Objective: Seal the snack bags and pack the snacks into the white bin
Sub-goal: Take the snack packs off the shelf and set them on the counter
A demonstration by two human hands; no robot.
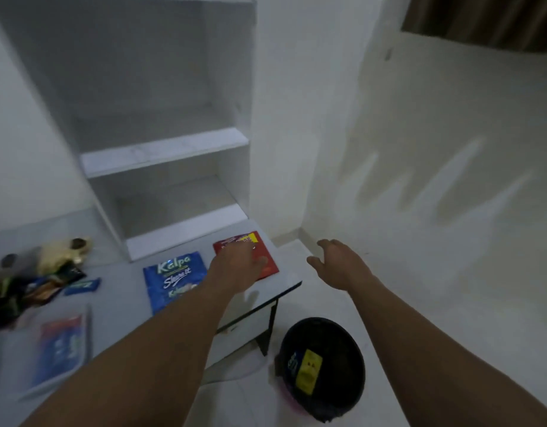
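A red snack bag (267, 249) lies flat near the right corner of the white desk (124, 306). My left hand (238, 261) rests over it with fingers spread; whether it grips the bag is unclear. A blue Kalpa snack bag (170, 277) lies just left of that hand. My right hand (340, 261) hovers open past the desk's right edge, holding nothing. At the lower left a translucent white bin (81, 349) holds a blue and red packet (59, 346). Several dark snack packets (28, 294) are heaped at the far left, blurred.
A white open shelf unit (164, 155) stands at the back of the desk. A small blue bar (82, 286) lies beside the heap. On the floor to the right of the desk sits a black waste bin (343, 374) with a yellow wrapper (309, 371) inside. White walls close the corner.
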